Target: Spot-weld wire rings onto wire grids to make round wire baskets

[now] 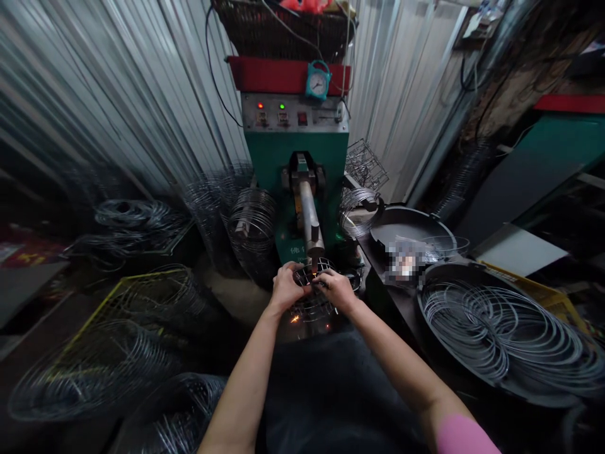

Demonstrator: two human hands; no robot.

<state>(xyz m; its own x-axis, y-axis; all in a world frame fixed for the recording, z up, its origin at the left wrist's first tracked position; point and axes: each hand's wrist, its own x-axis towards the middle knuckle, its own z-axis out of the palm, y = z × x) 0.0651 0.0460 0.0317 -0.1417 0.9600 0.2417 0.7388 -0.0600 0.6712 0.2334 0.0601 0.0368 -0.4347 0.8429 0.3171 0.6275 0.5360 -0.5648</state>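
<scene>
2 hands: L hand (286, 290) & R hand (338, 290), both w/ fingers closed on 1 wire basket (306, 275), under metal rod (311, 217). Grn machine (265, 164) ×1, lit lamps (282, 106) ×2 (red, grn), teal dial (318, 84) ×1, blk pans (397, 222) ×2. Lettering (297, 250): "佛", rest illeg.

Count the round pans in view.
2, both on the right: a far pan beside the green machine, and a near pan piled with wire rings. Others may be hidden in the dark areas.
</scene>
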